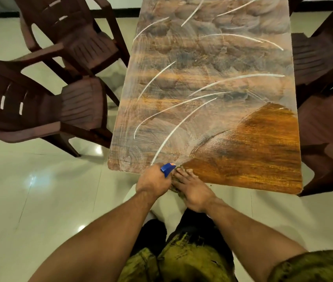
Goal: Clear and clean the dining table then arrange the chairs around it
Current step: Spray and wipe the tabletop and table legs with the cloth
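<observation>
Head view: the person stands at the near short end of the dining table point(243, 180). Both hands meet at the near edge, roughly mid-width, touching each other.

Left hand point(153, 181): fingers curled round a blue tool point(168, 168). Only its blue head with a small orange mark sticks out past the knuckles, over the table edge. Can't tell what kind of tool it is.

Right hand point(195, 192): fingers stretched out fairly flat, tips on the table edge, palm over a dark olive wad point(175, 188). The wad looks like a cloth and is mostly hidden under the hand. No curl round it shows, so it's a flat press, not a grip.

Table top: most of it is under a greyish-white smeared film point(182, 64) with thin white curved streaks point(173, 127) across it. The near right corner shows a wedge point(263, 139) of bare glossy orange-brown wood grain, tip right at the hands, fanning out to the right edge.

Chairs, all dark brown plastic with arms:
- The near left chair point(39, 110) and far left chair point(84, 43) stand off the table's left side. Both are angled, seats turned toward it, and they overlap each other.
- The near right chair point(328, 139) and far right chair point(320, 58) sit close against the right side, partly cut off by the frame.

Floor point(39, 190): pale glossy tile with light reflections.
</observation>
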